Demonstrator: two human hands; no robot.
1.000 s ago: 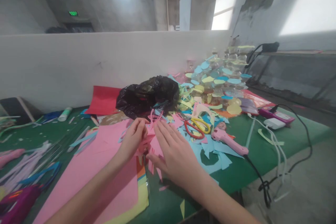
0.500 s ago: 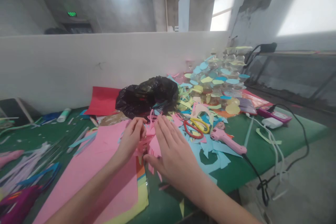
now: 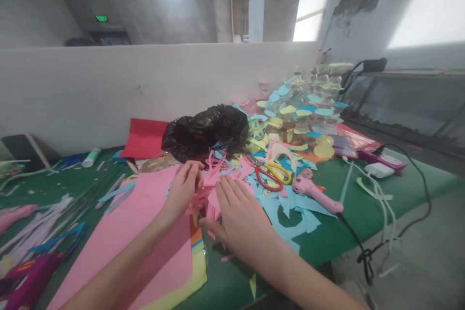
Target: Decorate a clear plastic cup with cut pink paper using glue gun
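Observation:
Pink paper scraps [image 3: 211, 207], cut into thin strips and small pieces, are bunched between my two hands above the front of the table. My left hand [image 3: 184, 186] has its fingers curled closed against the left side of the bunch; its fingertips are partly hidden. From the right, my right hand [image 3: 244, 223] covers the scraps with long, close-set fingers, and pink pieces show between them and the thumb. Under my left forearm lies a large pink paper sheet [image 3: 160, 247]. Some pink loops stick up just beyond my hands, before a black plastic bag [image 3: 207, 131].
Scissors with red and yellow handles [image 3: 269, 177] lie on blue paper offcuts [image 3: 286, 225]. A pink glue gun [image 3: 317, 193] trails a black cord off the right edge. Clear cups with paper discs [image 3: 308, 106] stand behind. Red paper [image 3: 145, 136] leans at the white partition [image 3: 90, 87].
My right fingers have drawn slightly down and nearer along the pink scraps, uncovering more of the pink loops behind. My left hand stays nearly in place. The view has shifted a little.

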